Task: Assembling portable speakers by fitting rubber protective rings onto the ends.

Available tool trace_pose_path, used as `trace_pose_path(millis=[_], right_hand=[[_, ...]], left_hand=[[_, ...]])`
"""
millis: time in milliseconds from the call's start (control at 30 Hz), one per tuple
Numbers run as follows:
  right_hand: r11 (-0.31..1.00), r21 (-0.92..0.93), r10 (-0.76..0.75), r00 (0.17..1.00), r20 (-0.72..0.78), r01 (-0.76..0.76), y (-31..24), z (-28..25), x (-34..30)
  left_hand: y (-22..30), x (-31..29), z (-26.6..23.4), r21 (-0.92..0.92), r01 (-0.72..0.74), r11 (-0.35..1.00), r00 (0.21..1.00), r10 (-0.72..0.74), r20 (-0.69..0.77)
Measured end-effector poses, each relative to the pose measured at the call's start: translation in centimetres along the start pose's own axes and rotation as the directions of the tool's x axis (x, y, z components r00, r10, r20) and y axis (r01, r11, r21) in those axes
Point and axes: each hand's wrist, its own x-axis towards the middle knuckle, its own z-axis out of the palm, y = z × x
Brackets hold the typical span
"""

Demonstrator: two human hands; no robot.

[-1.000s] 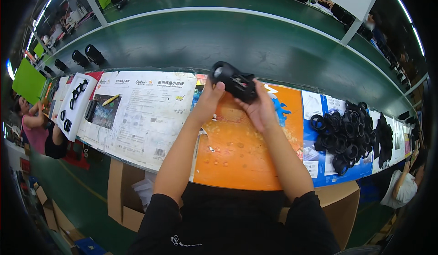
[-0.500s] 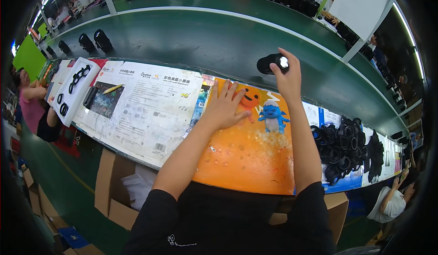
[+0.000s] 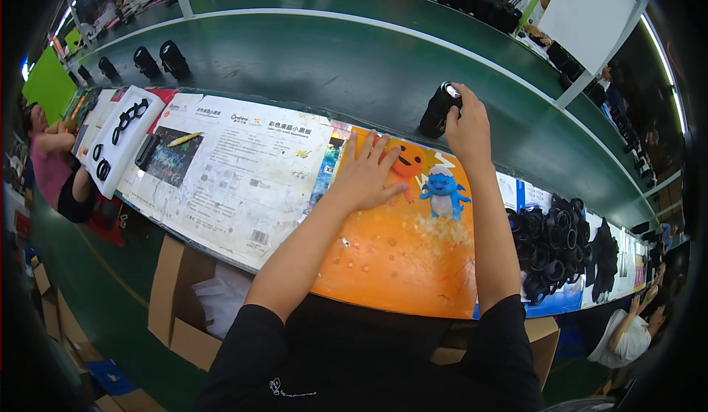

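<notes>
My right hand (image 3: 470, 132) is closed around the side and top of a black cylindrical housing (image 3: 437, 111) with a shiny round end facing up. The housing stands upright, slightly tilted, at the near edge of the long green conveyor surface (image 3: 310, 61). Fingers spread, my left hand (image 3: 361, 180) lies flat on an orange printed sheet (image 3: 398, 264) and holds nothing. Between my two arms, the sheet carries a printed blue cartoon creature (image 3: 445, 194). My left fingers partly cover an orange cartoon figure.
A pile of black rings (image 3: 549, 242) lies right of my right forearm. To the left are a white printed board (image 3: 243, 176), a yellow pen (image 3: 184, 139) and a white tray (image 3: 122, 146) with black parts. Several black housings (image 3: 174, 59) stand on the conveyor. An open carton (image 3: 173, 286) sits below; people work at both sides.
My right hand has turned the black housing from lying tilted to nearly upright and lowered it to the conveyor's edge. My left hand stays flat on the sheet.
</notes>
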Motion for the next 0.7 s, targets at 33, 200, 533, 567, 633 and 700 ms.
trace_pose_path(millis=[33, 200, 533, 567, 633, 700], right_hand=[[0.997, 0.05, 0.066, 0.998, 0.015, -0.067, -0.4, -0.5, -0.1], [0.994, 0.003, -0.106, 0.974, -0.201, 0.109, 0.1, 0.3, -1.9], [0.9, 0.318, -0.265, 0.953, -0.147, 0.299, -11.9, 5.1, -6.1], [0.885, 0.427, -0.196, 0.98, -0.025, 0.188, -14.0, 4.8, -6.6], [0.828, 0.554, -0.171, 0.98, 0.103, 0.086, -17.9, 5.4, -8.4], [0.957, 0.219, -0.24, 0.943, 0.231, 0.19, -15.8, 6.2, -10.6]], left_hand=[[0.1, 0.1, -0.1, -0.006, -0.002, 1.0, 1.0, 0.002, -0.001], [0.5, 0.4, -0.5, -0.009, 0.008, 1.0, 0.999, -0.008, 0.031], [0.6, 0.4, -1.4, -0.382, 0.042, 0.923, 0.999, -0.035, 0.024], [0.7, 0.0, -1.4, -0.231, 0.021, 0.973, 0.999, -0.014, 0.03], [-2.3, -0.9, 1.6, -0.042, -0.016, 0.999, 0.999, 0.014, -0.047], [0.0, 0.1, 1.5, 0.058, -0.095, 0.994, 0.988, 0.101, -0.114]])
